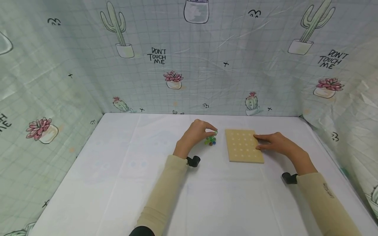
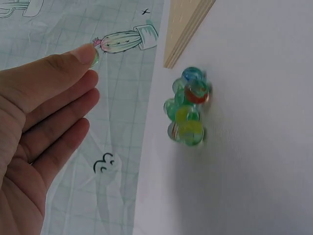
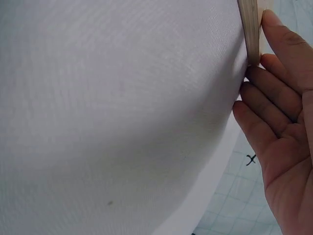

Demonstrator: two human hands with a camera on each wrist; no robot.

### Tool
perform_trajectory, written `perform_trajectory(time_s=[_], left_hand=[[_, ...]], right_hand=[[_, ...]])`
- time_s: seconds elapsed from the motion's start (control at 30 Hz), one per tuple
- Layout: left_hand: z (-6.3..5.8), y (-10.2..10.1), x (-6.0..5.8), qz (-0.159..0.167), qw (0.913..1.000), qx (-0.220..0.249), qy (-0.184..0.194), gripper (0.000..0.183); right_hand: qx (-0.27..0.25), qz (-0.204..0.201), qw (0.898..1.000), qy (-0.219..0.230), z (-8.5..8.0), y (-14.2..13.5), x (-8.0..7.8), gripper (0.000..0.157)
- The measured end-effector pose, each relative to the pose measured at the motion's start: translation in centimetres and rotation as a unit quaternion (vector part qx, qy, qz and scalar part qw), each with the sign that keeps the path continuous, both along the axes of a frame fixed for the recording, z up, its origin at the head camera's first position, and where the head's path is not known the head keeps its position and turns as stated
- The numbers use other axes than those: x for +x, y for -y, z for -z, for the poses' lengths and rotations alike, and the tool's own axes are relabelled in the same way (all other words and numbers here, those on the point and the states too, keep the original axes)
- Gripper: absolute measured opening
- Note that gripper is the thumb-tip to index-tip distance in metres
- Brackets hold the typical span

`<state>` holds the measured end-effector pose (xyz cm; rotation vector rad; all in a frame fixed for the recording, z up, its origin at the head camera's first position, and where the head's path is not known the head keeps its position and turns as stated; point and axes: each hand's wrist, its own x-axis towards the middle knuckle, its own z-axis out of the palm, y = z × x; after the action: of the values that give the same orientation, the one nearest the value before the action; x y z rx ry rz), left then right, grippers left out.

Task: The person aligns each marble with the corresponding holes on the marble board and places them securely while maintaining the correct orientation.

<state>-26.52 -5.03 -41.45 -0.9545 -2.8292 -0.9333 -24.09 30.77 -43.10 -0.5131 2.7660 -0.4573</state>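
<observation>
Between thumb and fingertip, my left hand [image 2: 36,112] pinches a small green glass marble [image 2: 95,60], mostly hidden by the thumb. In the head view, this hand [image 1: 193,132] is just above a cluster of marbles [image 1: 210,141] on the table. The left wrist view shows these marbles [image 2: 188,110] packed together, in green, yellow, blue and red. A square wooden board [image 1: 243,157] with rows of pale round hollows lies right of them. My right hand [image 1: 277,143] touches the board's right edge, thumb and finger spaced along it. In the right wrist view its fingers [image 3: 266,120] extend loosely.
A white cloth covers the table [image 1: 141,183]. Behind and beside it hangs a sheet [image 1: 206,59] printed with cacti and words. Each wrist carries a black camera, the left one [image 1: 193,161] close over the cloth.
</observation>
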Motion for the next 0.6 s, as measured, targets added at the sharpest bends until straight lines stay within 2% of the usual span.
perform_trajectory(time_s=[0.2,0.6], left_hand=[[0.3,-1.7,-0.3,0.003,0.9994,0.034,-0.001,0.023],[1.8,-4.8,-1.4,-0.005,0.9969,0.076,0.020,0.021]], right_hand=[[0.002,-0.011,1.000,-0.012,-0.1,0.0,0.2,0.069],[-0.007,-0.015,1.000,-0.019,0.2,-0.4,0.0,0.070]])
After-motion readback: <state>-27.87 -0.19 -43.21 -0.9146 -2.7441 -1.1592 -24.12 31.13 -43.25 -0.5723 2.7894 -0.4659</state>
